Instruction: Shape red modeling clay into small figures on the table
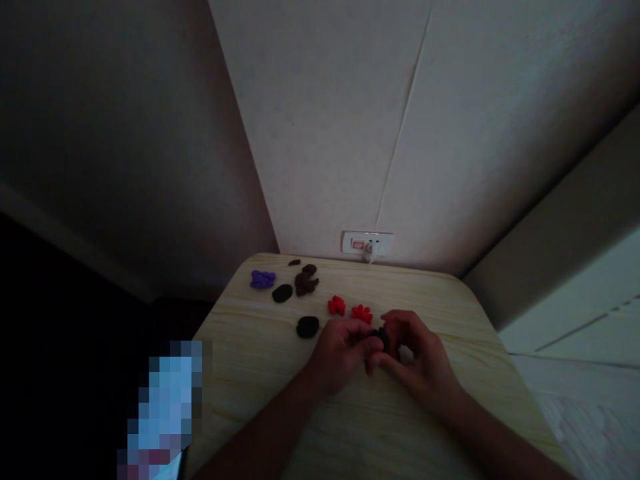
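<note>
Between my two hands is a small black lump (382,339) that looks like modelling clay. My left hand (341,353) pinches it between thumb and fingers. My right hand (417,350) curls around its other side, with thumb and fingertips closed on it. The fingers partly hide its shape. Just beyond my hands lie a red, petal-edged clay piece (363,314) and a second red clay piece (337,306). To the left of my left hand sits a flat black clay piece (307,327).
The pale wooden table (240,373) has rounded far corners. Farther back lie another black disc (283,293), brown clay pieces (306,281) and a purple lump (263,279). A wall socket (367,243) with a plug is behind the table. A blurred-out bright screen (167,400) is at lower left.
</note>
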### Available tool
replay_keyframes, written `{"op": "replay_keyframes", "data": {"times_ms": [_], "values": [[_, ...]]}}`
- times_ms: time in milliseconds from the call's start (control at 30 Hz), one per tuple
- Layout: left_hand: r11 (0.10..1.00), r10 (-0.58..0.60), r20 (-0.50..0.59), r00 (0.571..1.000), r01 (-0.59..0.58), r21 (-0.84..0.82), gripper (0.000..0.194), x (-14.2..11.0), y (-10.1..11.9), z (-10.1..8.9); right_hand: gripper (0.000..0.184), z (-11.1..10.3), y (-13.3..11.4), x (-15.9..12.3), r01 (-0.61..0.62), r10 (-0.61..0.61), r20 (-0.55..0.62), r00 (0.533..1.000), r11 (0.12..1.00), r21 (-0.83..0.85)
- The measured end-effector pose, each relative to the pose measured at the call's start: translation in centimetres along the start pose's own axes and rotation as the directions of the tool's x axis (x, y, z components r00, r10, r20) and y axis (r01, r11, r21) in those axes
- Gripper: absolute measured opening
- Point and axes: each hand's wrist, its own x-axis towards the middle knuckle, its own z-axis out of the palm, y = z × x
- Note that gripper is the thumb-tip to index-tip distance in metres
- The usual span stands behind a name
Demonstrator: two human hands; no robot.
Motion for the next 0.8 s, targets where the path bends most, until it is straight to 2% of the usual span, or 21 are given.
{"op": "replay_keyframes", "data": {"times_ms": [67, 167, 333, 533, 633, 700, 800], "values": [[1.0, -0.016, -0.002, 1.0, 0.016, -0.005, 0.042, 0.0, 0.0, 0.1, 0.045, -0.2, -0.2, 0.2, 0.124, -0.122, 0.023, 0.992, 0.989, -0.079], [0.999, -0.033, 0.006, 0.999, 0.033, -0.025, 0.042, 0.1, 0.2, 0.2, 0.034, -0.5, -0.4, 0.4, 0.235, -0.225, 0.077, 0.971, 0.958, -0.162], [0.996, -0.056, -0.004, 0.998, 0.055, -0.074, 0.045, 0.0, -0.1, 0.0, 0.038, -0.5, -0.5, 0.3, 0.25, -0.233, 0.109, 0.966, 0.949, -0.191], [0.986, -0.088, -0.041, 0.995, 0.081, -0.143, 0.052, -0.2, -0.8, -0.6, 0.031, -0.5, -1.2, 0.1, 0.313, -0.277, 0.185, 0.943, 0.927, -0.209], [0.985, -0.096, -0.046, 0.994, 0.088, -0.149, 0.051, -0.2, -0.7, -0.6, 0.02, -0.4, -1.7, 0.2, 0.346, -0.295, 0.216, 0.931, 0.904, -0.253], [0.983, -0.098, -0.067, 0.993, 0.086, -0.164, 0.048, -0.2, -0.5, -0.5, 0.014, -0.2, -2.0, 0.2, 0.372, -0.316, 0.22, 0.923, 0.881, -0.292], [0.97, -0.084, -0.092, 0.992, 0.061, -0.233, 0.054, -0.1, -0.3, -0.4, 0.015, 0.1, -2.0, 0.3, 0.4, -0.351, 0.195, 0.916, 0.847, -0.351]]}}
